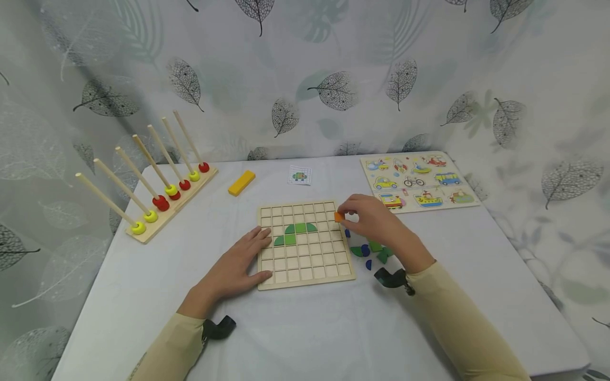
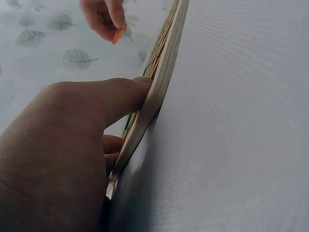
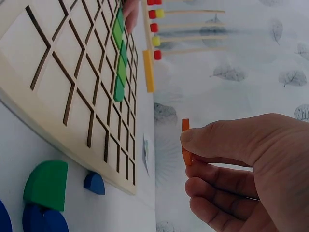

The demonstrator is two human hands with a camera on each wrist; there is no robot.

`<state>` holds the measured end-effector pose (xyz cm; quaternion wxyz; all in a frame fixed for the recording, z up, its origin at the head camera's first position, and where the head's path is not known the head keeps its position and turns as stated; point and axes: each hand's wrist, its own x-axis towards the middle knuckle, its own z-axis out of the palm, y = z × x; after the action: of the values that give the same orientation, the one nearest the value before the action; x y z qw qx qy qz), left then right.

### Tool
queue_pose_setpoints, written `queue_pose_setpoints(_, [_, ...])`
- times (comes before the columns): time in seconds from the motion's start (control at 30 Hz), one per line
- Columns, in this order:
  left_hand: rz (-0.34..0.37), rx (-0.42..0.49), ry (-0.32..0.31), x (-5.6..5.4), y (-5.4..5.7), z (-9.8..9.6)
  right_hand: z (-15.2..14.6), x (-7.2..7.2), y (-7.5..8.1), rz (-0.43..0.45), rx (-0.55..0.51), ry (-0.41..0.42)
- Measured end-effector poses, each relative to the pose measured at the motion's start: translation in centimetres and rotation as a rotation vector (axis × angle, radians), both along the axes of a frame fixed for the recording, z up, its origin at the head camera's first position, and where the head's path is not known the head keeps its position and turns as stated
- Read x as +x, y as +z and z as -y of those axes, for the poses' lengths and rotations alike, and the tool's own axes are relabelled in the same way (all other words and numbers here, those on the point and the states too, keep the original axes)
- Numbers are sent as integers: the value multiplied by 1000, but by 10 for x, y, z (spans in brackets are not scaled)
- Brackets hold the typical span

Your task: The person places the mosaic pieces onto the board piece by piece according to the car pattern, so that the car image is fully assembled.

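A wooden grid board (image 1: 324, 266) lies on the white-covered table with several green tiles (image 1: 300, 227), square and rounded, seated in its cells. My left hand (image 1: 237, 264) rests on the board's left side, thumb and fingers spread over the rim. In the left wrist view the thumb presses on the board's edge (image 2: 161, 87). Between thumb and fingers, my right hand (image 1: 374, 219) pinches a small orange tile (image 1: 339, 217) over the board's upper right edge. The right wrist view shows that orange tile (image 3: 186, 140) edge-on, held up off the grid.
Loose blue pieces (image 1: 368, 264) and green pieces (image 1: 356, 252) lie right of the board, below my right hand. Behind it are a small pattern card (image 1: 299, 175) and a yellow-orange block (image 1: 241, 183). A peg rack (image 1: 178, 203) with beads stands left, a picture puzzle (image 1: 402, 169) lies right.
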<state>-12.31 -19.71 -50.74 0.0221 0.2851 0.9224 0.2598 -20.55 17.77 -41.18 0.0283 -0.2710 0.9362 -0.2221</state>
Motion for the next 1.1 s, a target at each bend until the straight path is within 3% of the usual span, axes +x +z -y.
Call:
queue_pose_setpoints(0.7, [-7, 8, -5, -1, 0, 0, 35, 1, -3, 20, -13, 124])
queue_pose_setpoints(1.1, [-7, 16, -15, -1, -2, 1, 55, 5, -11, 33, 0, 136])
